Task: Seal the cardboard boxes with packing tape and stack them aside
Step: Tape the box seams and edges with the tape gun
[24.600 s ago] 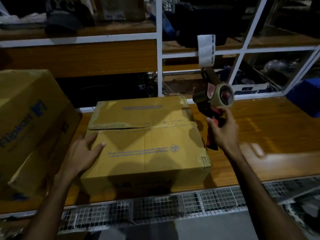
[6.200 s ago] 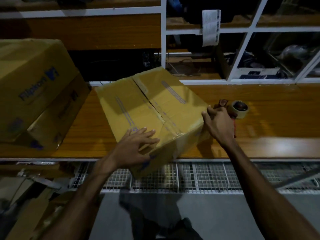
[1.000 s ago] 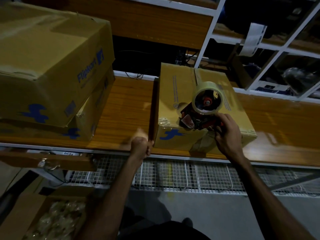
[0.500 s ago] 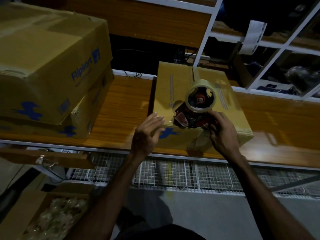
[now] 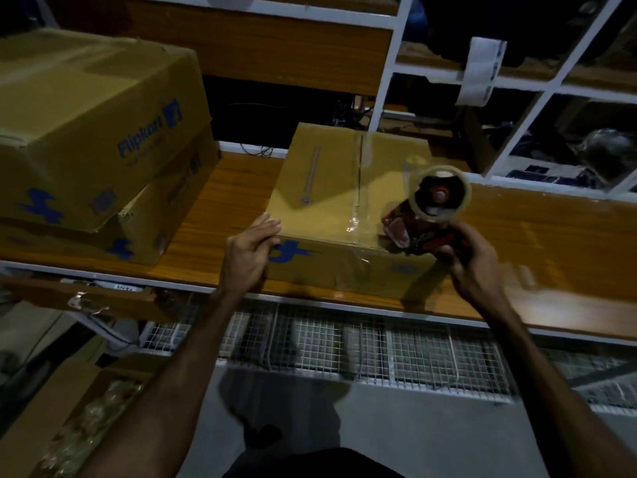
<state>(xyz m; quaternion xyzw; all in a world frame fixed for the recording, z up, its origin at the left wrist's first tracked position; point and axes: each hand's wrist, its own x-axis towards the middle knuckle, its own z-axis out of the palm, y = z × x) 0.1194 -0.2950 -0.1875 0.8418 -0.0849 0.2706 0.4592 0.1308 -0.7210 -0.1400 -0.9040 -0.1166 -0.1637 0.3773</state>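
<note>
Brown cardboard boxes, three in view on the orange-brown wooden shelf (image 5: 220,215): one closed box (image 5: 344,201) in the middle with a strip of clear packing tape (image 5: 356,201) running along its top seam and over the near edge, plus two stacked boxes with blue printing at the left, the upper stacked box (image 5: 86,132) lying skewed on the lower stacked box (image 5: 165,215)

One red-framed tape dispenser with a roll of clear tape (image 5: 437,198), raised over the near right corner of the middle box. Right hand (image 5: 472,267) clamped round the dispenser's handle, fingers curled tight. Left hand (image 5: 250,257) at the near left corner of the middle box, fingers straight and close together, tips touching the top edge, nothing held

One open cardboard carton (image 5: 62,415) on the floor at lower left, filled with crinkled clear plastic; contents beyond that too dim to tell. White wire mesh (image 5: 344,343) under the shelf front. White-framed compartments (image 5: 551,81) behind, holding dark items too dim to make out, with one white paper slip (image 5: 481,74) hanging from the frame
</note>
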